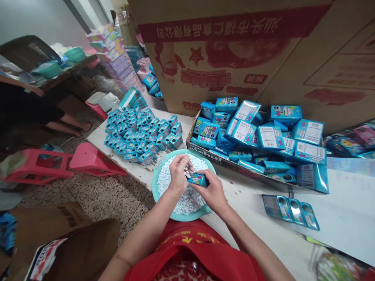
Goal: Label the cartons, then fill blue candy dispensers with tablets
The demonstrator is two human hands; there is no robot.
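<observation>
A turquoise basin [156,194] full of small white candies [187,203] is right in front of me. Over it, my right hand [213,188] grips a small blue candy box [198,179] lying sideways, its open end toward the left. My left hand [179,171] is closed around several white candies at that end of the box. Whether any candy is passing into the box is hidden by the fingers. Many small blue boxes [140,134] stand packed together on the table, left of and beyond the basin.
A cardboard tray [222,164] heaped with blue boxes lies to the right, before a large carton [234,58]. Several blue boxes [293,210] rest on the table at right. Pink stools [93,160] stand on the floor at left, near another person [26,101].
</observation>
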